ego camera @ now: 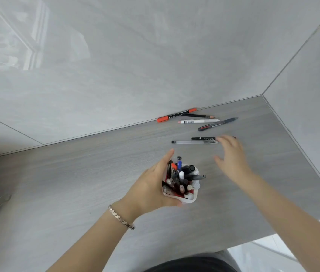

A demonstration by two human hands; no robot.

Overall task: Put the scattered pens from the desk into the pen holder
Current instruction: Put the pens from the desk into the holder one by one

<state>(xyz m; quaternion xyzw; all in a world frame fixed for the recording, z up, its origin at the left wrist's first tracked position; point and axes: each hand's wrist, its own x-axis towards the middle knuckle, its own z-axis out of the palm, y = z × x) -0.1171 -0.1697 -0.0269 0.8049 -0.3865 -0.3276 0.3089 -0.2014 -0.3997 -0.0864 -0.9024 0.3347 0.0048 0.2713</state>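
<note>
we see a grey desk (76,173) running into a wall corner. our left hand (151,185) wraps the white pen holder (191,199), crammed with pens, at centre. our right hand (231,156), fingers spread and empty, hovers at two o'clock from the holder over a black marker (202,138) and a clear pen (192,142). at twelve o'clock lie an orange marker (174,115), a white pen (199,121), a dark multicolour pen (217,124) and a pencil (198,115).

both forearms are bare, with no sleeves in view. the left hand (151,185) has a thin metal bracelet (121,217) on the wrist, made of small flat hexagon links in a silver-rose tone. the right hand (231,156) wears no jewellery that can be seen. dark clothing (190,265) shows at the bottom edge.
</note>
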